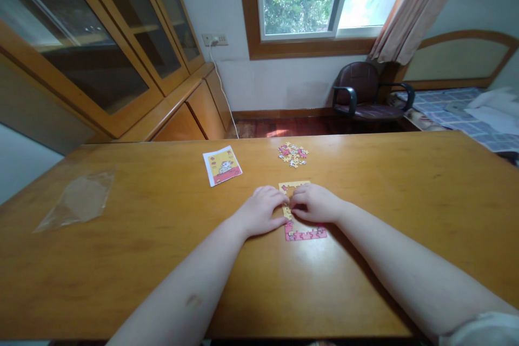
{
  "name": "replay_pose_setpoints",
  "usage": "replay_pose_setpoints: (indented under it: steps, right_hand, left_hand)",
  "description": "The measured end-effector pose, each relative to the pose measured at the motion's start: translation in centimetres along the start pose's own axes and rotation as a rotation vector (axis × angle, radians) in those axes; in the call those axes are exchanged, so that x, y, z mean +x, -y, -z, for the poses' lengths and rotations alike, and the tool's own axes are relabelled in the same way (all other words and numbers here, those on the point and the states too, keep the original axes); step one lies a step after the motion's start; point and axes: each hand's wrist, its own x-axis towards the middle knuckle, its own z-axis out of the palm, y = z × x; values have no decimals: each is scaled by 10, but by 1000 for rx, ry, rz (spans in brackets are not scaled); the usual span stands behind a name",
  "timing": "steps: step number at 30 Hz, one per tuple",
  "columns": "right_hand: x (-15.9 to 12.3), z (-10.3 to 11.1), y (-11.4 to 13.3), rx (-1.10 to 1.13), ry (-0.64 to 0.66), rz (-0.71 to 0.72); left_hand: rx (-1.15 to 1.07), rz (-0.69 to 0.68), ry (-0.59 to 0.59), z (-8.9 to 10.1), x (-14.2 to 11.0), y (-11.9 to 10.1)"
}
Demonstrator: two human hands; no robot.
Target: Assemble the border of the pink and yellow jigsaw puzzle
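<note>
A partly joined jigsaw puzzle [306, 235] lies flat on the table, its border yellow at the top and pink at the bottom. On its left border rests my left hand [265, 211], thumb and fingers apart, fingertips touching the pieces. My right hand [318, 203] reaches over the middle and right side of the puzzle, fingers bent and pinched at the left border. They close on what looks like a puzzle piece, mostly hidden by the fingertips. Beyond the hands sits a small heap of loose puzzle pieces [292, 154].
A picture card [223, 166] with a white animal lies left of the loose pieces. Farther left is a clear plastic bag [81, 198]. The wooden table [162, 194] ends at a far edge, with a chair [360, 92] behind it and a glass-door cabinet [133, 65] at left.
</note>
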Motion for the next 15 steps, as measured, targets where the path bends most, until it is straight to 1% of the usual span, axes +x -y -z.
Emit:
replay_pose_setpoints:
  steps: [4,9,15]
  right_hand:
    - [-1,1,0,-9,7,-21]
    - [-1,2,1,-10,-8,-19]
    - [0,3,3,-26,-21,58]
  left_hand:
    - [34,9,-47,3,0,0]
    - [48,2,-44,5,-1,0]
    - [49,-10,-41,2,-1,2]
